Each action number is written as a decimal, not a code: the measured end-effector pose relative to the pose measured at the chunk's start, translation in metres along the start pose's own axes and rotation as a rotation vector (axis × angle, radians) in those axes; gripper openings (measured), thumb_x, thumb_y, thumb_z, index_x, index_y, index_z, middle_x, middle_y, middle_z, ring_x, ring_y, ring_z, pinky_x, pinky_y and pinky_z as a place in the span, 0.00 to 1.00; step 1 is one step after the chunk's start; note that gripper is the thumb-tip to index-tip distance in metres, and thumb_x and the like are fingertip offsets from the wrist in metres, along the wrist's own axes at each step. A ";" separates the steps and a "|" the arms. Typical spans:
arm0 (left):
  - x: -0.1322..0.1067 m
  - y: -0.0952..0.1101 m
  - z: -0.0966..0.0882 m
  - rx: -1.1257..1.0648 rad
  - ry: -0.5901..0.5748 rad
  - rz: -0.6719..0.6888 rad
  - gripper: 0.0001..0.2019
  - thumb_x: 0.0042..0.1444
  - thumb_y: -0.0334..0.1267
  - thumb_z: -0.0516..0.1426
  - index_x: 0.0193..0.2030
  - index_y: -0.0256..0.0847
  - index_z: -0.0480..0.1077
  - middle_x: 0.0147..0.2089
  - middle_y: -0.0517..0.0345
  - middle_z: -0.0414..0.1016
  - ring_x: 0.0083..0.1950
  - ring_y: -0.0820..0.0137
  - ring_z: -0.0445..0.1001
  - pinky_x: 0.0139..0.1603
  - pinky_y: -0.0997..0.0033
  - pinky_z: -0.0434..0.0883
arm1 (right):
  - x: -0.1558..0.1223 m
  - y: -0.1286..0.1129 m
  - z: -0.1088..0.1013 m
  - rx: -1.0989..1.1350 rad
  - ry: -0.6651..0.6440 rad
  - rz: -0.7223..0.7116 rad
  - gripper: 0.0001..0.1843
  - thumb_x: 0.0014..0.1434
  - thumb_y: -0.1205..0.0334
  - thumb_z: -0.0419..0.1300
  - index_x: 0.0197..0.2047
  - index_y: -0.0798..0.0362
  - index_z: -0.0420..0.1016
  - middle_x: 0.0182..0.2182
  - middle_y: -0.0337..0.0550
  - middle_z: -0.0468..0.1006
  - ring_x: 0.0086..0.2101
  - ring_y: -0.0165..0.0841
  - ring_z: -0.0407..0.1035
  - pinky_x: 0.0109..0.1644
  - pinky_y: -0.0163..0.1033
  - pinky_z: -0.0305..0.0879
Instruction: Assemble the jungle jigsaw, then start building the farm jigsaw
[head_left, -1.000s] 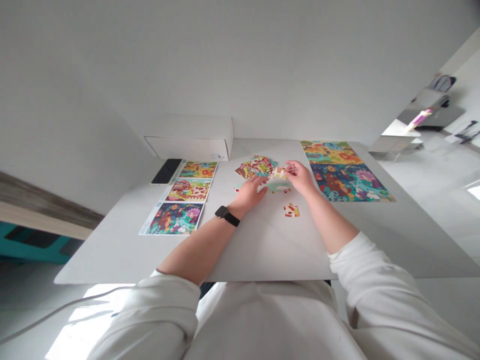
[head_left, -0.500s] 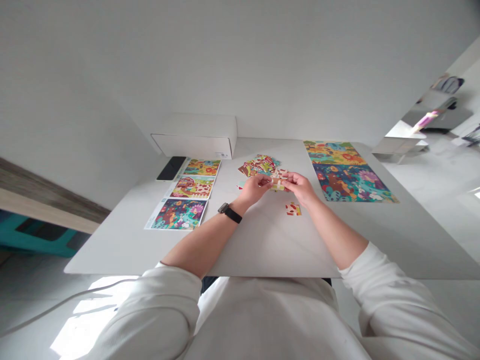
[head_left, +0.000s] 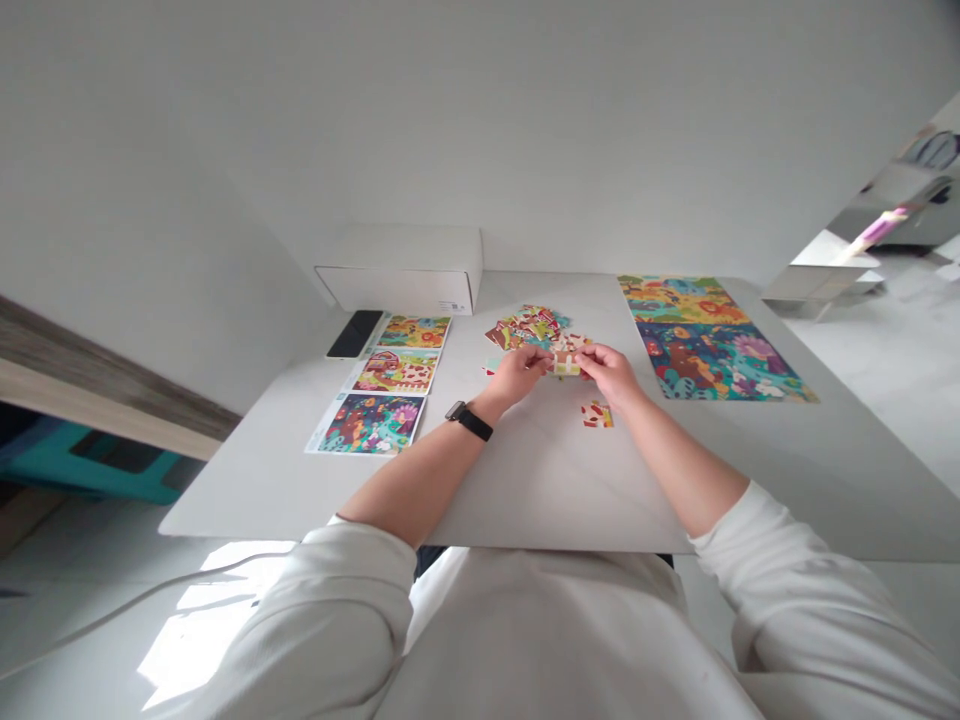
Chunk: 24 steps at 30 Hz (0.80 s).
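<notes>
Between my left hand (head_left: 523, 372) and my right hand (head_left: 606, 370) are puzzle pieces (head_left: 565, 364) in brown and pale yellow, pinched from either side by closed fingertips. Whether the pieces are joined is too small to tell. Just behind my hands lies a heap of loose puzzle pieces (head_left: 527, 325) in red, brown and teal. Nearer to me, below my right hand, a small red, white and yellow puzzle section (head_left: 597, 414) rests flat on the table. A small piece (head_left: 490, 368) shows beside my left hand.
On the left lie a sheet with three printed pictures (head_left: 396, 371), a black phone (head_left: 355, 333) and, behind them, a white box (head_left: 401, 275). To the right are two finished-looking colourful pictures (head_left: 720, 360). The white table (head_left: 510, 490) meets a wall at the back.
The whole view has shifted slightly, so things sit a little further right. My hands stay together at the held pieces, and the pale yellow part now shows more plainly.
</notes>
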<state>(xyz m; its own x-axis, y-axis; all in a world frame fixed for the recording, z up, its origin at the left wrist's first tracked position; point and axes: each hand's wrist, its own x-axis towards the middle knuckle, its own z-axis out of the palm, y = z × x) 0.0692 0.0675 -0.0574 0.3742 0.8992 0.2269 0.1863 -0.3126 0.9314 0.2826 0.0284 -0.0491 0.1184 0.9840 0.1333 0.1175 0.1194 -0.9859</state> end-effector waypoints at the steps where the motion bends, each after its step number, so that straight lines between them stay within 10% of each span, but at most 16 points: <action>1: 0.000 0.001 0.000 0.009 -0.002 0.003 0.08 0.64 0.40 0.61 0.43 0.38 0.78 0.37 0.55 0.82 0.36 0.71 0.77 0.42 0.70 0.74 | 0.000 0.000 -0.001 -0.005 0.000 -0.004 0.24 0.48 0.39 0.74 0.38 0.49 0.82 0.33 0.41 0.84 0.31 0.35 0.74 0.37 0.40 0.74; 24: -0.029 0.050 0.024 -0.026 -0.237 0.106 0.20 0.66 0.58 0.63 0.47 0.41 0.75 0.35 0.54 0.82 0.35 0.68 0.80 0.38 0.70 0.74 | -0.056 -0.024 -0.046 -0.123 -0.095 -0.037 0.20 0.57 0.42 0.72 0.45 0.47 0.81 0.32 0.38 0.82 0.32 0.35 0.77 0.36 0.38 0.76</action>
<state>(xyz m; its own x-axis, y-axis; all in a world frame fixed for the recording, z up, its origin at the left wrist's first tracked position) 0.0892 0.0187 -0.0246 0.5934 0.7639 0.2536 0.1128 -0.3909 0.9135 0.3186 -0.0354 -0.0278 0.0188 0.9879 0.1539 0.2410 0.1449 -0.9597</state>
